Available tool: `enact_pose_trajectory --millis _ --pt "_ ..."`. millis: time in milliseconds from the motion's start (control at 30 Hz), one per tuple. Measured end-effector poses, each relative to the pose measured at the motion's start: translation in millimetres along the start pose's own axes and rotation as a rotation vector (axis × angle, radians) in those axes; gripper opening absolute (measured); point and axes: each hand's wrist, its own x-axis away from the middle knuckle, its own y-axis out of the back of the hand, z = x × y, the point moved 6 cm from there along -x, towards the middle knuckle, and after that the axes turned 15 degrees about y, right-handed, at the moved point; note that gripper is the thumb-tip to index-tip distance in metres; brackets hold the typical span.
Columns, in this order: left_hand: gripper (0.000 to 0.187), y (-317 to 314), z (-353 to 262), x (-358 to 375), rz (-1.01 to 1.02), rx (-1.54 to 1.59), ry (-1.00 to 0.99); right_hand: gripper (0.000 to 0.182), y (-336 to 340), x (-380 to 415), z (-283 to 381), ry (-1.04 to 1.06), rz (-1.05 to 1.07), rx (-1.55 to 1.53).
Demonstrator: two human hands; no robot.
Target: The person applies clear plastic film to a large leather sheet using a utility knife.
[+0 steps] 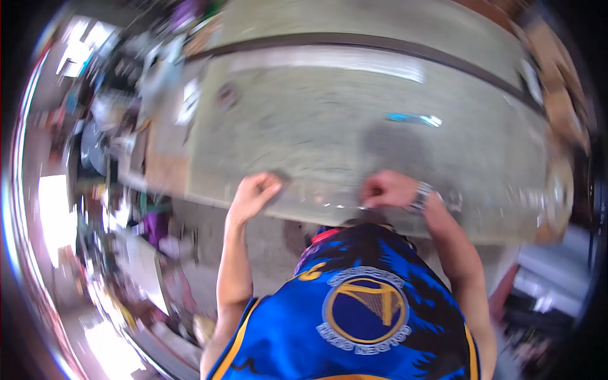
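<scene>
My left hand (pixel 258 191) is at the near edge of the table, its fingers curled in towards the thumb. A little to the right, my right hand (pixel 394 190) is also curled, with a metal-banded watch (pixel 421 196) on its wrist. Small glints show along the table edge between the hands, too smeared to name. Whatever either hand holds, if anything, is hidden or too small to tell. Beyond my right hand a light blue, slender item with a shiny end (pixel 414 119) lies on the table; blur hides its kind.
The pale tabletop (pixel 291 126) has a dark strip (pixel 354 39) across its far part. A small round brownish item (pixel 228 95) lies at its left. Blurred clutter fills the left side. Brown cardboard (pixel 557 82) stands at the far right.
</scene>
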Motion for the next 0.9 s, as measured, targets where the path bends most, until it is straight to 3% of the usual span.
enact_pose_trajectory --millis 167,267,400,500,633,733,833,900 --pt "0.019 78.1 72.0 -22.0 -0.108 0.048 0.153 0.012 11.4 -1.3 -6.4 -0.233 -0.074 -0.174" --pt "0.019 134.7 105.8 -33.5 -0.251 -0.005 0.188 0.012 21.8 -12.3 -13.5 -0.343 -0.172 -0.014" --pt "0.019 205.3 164.1 -69.3 -0.396 -0.084 0.179 0.009 27.6 -44.3 -30.9 -0.322 -0.270 0.171" --pt "0.020 246.9 198.8 -112.9 -0.478 -0.124 0.152 0.008 32.1 -64.3 -61.0 -0.328 -0.330 0.111" --pt "0.027 269.3 217.6 -138.7 -0.536 -0.180 0.274 0.006 44.8 -76.6 -94.2 -0.418 -0.385 0.122" --pt "0.046 270.8 231.5 -134.5 -0.835 -0.202 0.154 0.006 53.6 -79.6 -94.4 -0.466 -0.364 0.173" --pt "0.062 260.7 253.0 -125.8 -0.921 0.043 0.353 0.007 56.6 -71.6 -93.0 -0.506 -0.387 0.172" --pt "0.063 254.5 255.1 -124.4 -0.971 0.048 0.292 0.007 59.5 -65.7 -94.1 -0.536 -0.396 0.180"
